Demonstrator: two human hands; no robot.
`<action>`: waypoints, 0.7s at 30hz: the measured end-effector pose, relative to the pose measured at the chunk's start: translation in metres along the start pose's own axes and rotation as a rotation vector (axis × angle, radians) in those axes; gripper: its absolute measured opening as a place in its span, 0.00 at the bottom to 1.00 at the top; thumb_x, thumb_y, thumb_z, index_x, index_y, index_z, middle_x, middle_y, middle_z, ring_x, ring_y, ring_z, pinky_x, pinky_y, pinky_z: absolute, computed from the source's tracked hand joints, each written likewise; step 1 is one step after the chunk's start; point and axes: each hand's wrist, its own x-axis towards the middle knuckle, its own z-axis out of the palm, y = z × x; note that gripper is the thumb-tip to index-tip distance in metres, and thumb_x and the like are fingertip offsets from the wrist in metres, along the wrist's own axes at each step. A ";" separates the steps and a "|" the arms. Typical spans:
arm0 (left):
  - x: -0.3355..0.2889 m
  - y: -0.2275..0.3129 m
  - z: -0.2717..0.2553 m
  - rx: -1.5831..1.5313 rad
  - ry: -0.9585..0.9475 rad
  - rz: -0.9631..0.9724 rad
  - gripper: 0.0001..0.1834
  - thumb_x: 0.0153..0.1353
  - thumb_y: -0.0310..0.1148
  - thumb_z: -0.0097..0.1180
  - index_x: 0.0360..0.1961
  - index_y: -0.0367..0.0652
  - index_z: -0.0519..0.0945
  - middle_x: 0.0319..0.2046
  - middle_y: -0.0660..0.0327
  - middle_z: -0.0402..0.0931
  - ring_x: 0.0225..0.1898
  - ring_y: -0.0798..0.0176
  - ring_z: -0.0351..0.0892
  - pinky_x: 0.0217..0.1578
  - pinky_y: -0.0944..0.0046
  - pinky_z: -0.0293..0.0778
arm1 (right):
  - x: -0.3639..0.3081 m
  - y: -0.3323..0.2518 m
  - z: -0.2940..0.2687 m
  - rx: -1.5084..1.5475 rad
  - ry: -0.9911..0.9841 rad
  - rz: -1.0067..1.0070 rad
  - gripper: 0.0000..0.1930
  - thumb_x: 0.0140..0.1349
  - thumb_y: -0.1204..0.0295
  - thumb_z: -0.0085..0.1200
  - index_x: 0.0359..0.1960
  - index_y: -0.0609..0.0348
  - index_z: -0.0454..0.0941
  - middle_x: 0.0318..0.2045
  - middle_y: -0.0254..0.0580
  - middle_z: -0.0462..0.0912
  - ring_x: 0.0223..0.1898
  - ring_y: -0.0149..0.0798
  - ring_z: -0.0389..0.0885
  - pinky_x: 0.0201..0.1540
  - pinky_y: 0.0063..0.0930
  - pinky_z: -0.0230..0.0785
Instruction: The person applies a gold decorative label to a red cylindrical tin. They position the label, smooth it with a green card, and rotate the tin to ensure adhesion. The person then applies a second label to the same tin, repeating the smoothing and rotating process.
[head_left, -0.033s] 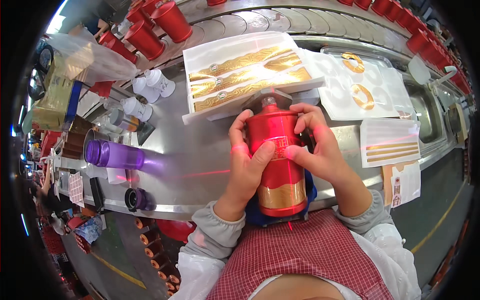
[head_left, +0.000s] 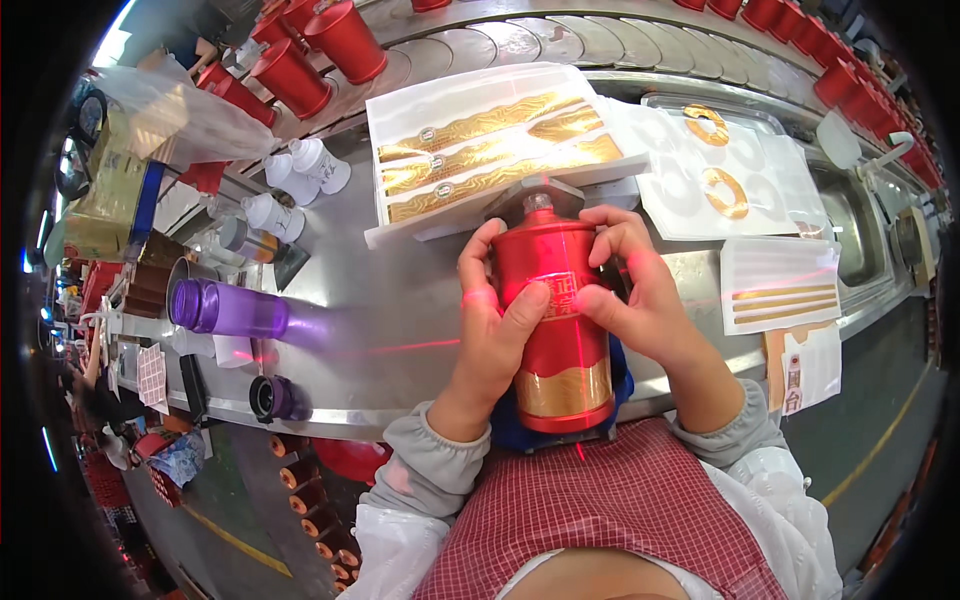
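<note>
A red bottle [head_left: 566,350] lies tilted toward me between my hands, its short clear neck pointing away. A wavy gold band [head_left: 566,391] wraps its near end, and a small gold label [head_left: 560,297] with characters sits mid-body. My left hand [head_left: 497,318] closes round its left side, the thumb pressing beside the label. From the right, my right hand [head_left: 630,290] grips the shoulder, with its thumb at the label's right edge. Under the bottle is a blue support [head_left: 622,385], mostly hidden. Just beyond the neck lies a stack of gold label sheets [head_left: 500,150].
A purple bottle [head_left: 235,308] and its dark cap [head_left: 270,398] stand left on the steel table [head_left: 380,300]. Several small white bottles [head_left: 320,167] are behind them. Ring-sticker sheets [head_left: 690,180] and strip-label sheets [head_left: 780,287] lie right. Red bottles [head_left: 345,43] line the conveyor [head_left: 500,42].
My right thumb has shifted very slightly up along the label's edge. The red bottles on the conveyor at the far left have moved a touch to the right.
</note>
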 end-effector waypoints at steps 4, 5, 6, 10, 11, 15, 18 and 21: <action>0.000 0.000 -0.001 -0.066 0.000 -0.009 0.38 0.65 0.40 0.57 0.68 0.38 0.51 0.59 0.51 0.61 0.59 0.61 0.64 0.62 0.60 0.62 | 0.001 0.001 0.004 -0.019 0.039 0.004 0.20 0.55 0.59 0.67 0.36 0.58 0.69 0.55 0.54 0.68 0.57 0.46 0.67 0.57 0.36 0.63; 0.001 0.000 -0.002 -0.060 0.001 -0.008 0.37 0.66 0.39 0.57 0.68 0.38 0.51 0.58 0.52 0.61 0.59 0.61 0.64 0.61 0.60 0.62 | 0.001 0.001 0.005 -0.016 0.042 0.009 0.20 0.56 0.60 0.66 0.36 0.58 0.68 0.55 0.54 0.68 0.57 0.46 0.67 0.57 0.36 0.63; 0.001 0.000 -0.001 -0.041 0.000 -0.004 0.36 0.66 0.38 0.56 0.67 0.38 0.52 0.58 0.52 0.61 0.58 0.61 0.64 0.61 0.60 0.63 | 0.001 0.001 0.006 -0.013 0.045 0.013 0.20 0.56 0.60 0.66 0.36 0.57 0.68 0.55 0.54 0.68 0.57 0.46 0.67 0.57 0.36 0.63; 0.002 0.000 0.002 -0.057 -0.001 -0.020 0.33 0.67 0.37 0.54 0.66 0.39 0.52 0.57 0.51 0.62 0.56 0.62 0.66 0.58 0.62 0.66 | 0.000 -0.001 0.006 -0.003 0.031 0.034 0.19 0.56 0.62 0.66 0.36 0.57 0.68 0.54 0.54 0.68 0.58 0.47 0.66 0.58 0.36 0.61; 0.002 0.001 0.003 -0.083 -0.001 -0.032 0.33 0.67 0.36 0.54 0.66 0.39 0.53 0.57 0.51 0.62 0.56 0.63 0.67 0.57 0.63 0.67 | 0.001 0.000 0.004 -0.015 0.023 0.025 0.19 0.56 0.62 0.66 0.36 0.57 0.67 0.54 0.54 0.68 0.58 0.47 0.66 0.59 0.36 0.61; 0.001 0.001 0.002 -0.061 -0.007 -0.023 0.32 0.68 0.36 0.53 0.66 0.39 0.53 0.56 0.50 0.63 0.55 0.63 0.67 0.55 0.63 0.68 | 0.001 0.000 0.002 0.019 0.008 0.039 0.21 0.55 0.62 0.67 0.37 0.57 0.66 0.54 0.55 0.67 0.59 0.48 0.65 0.61 0.38 0.59; 0.002 0.000 0.002 -0.051 -0.004 -0.006 0.31 0.68 0.36 0.53 0.66 0.39 0.53 0.56 0.50 0.63 0.55 0.63 0.67 0.56 0.63 0.68 | 0.001 -0.002 0.006 -0.056 0.014 -0.008 0.22 0.54 0.61 0.68 0.37 0.57 0.65 0.53 0.56 0.67 0.60 0.49 0.64 0.62 0.39 0.58; 0.003 -0.004 -0.001 -0.018 0.004 0.016 0.32 0.67 0.36 0.53 0.66 0.39 0.53 0.56 0.50 0.64 0.55 0.63 0.67 0.56 0.62 0.67 | 0.001 -0.002 0.004 -0.053 -0.005 -0.006 0.23 0.54 0.61 0.68 0.37 0.58 0.65 0.53 0.56 0.67 0.61 0.50 0.63 0.62 0.39 0.58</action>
